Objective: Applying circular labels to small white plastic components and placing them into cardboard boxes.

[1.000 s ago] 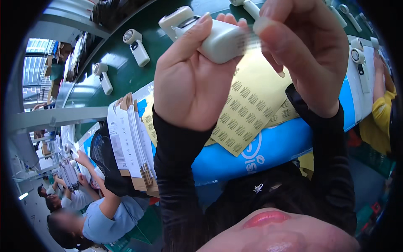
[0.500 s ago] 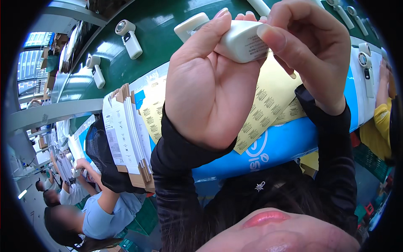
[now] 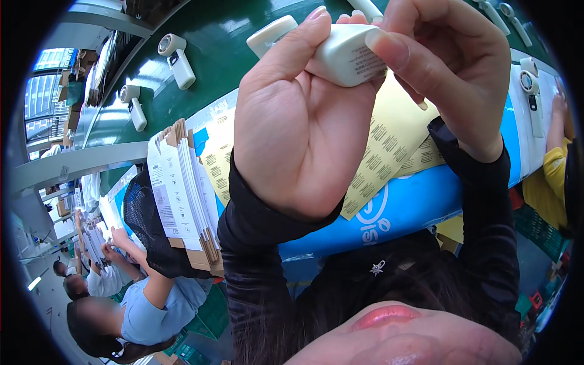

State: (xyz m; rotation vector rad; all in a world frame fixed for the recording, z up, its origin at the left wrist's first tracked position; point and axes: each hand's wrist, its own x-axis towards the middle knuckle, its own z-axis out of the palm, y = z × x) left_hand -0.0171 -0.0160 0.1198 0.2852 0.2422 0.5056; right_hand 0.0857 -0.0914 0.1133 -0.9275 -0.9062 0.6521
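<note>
My left hand (image 3: 304, 134) is wrapped round a white handheld fan (image 3: 344, 53), palm toward me, raised over the bench. Small dark print covers the fan's rounded end. My right hand (image 3: 447, 73) is at that end, its thumb pressed on the printed side and its other fingers curled behind. Whether a separate sticker is between those fingers, I cannot make out. Below my hands lie yellow label sheets (image 3: 380, 158) with rows of small dark print, on a blue-and-white plastic covering (image 3: 420, 210).
More white handheld fans (image 3: 179, 64) lie on the green bench (image 3: 213, 36), and one fan (image 3: 530, 85) stands out at the right. Flattened white cartons (image 3: 179, 194) are stacked at left beside a black mesh item (image 3: 143, 210). Co-workers sit at left; a yellow sleeve (image 3: 550, 173) shows right.
Both hands and the fan have shifted slightly left and up in the view. The right thumb stays on the fan's printed end, and the grip looks the same.
</note>
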